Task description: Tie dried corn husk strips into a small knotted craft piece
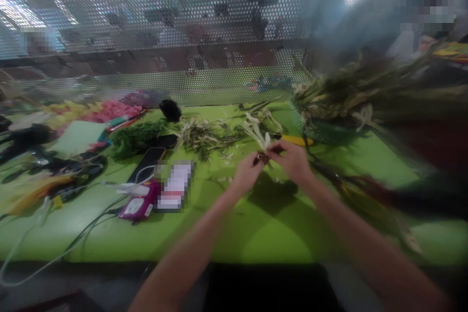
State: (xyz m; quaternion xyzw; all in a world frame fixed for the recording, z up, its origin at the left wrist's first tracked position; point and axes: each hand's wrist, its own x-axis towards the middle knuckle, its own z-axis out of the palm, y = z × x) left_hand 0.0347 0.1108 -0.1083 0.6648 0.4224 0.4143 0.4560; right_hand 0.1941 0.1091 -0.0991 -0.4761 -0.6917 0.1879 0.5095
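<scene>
My left hand (249,171) and my right hand (293,162) meet above the green table, fingers closed in a pinch on a pale plant piece (267,140). Its whitish tip stands up between them; my fingers hide its lower part. Just beyond my hands lie more pale, bulb-ended plant stalks (253,126). A tool with a yellow handle (298,140) rests behind my right hand. Beyond my left hand is a heap of dry trimmed stalks (199,132), with small pale scraps (228,157) scattered nearer.
A large bundle of dry stalks (329,97) fills a green basket (318,129) on the right. A purple power socket (141,202), a lit phone (176,185), a dark phone (146,163) and cables lie left. Green netting (135,139) sits behind them. A perforated metal panel (219,78) bounds the back.
</scene>
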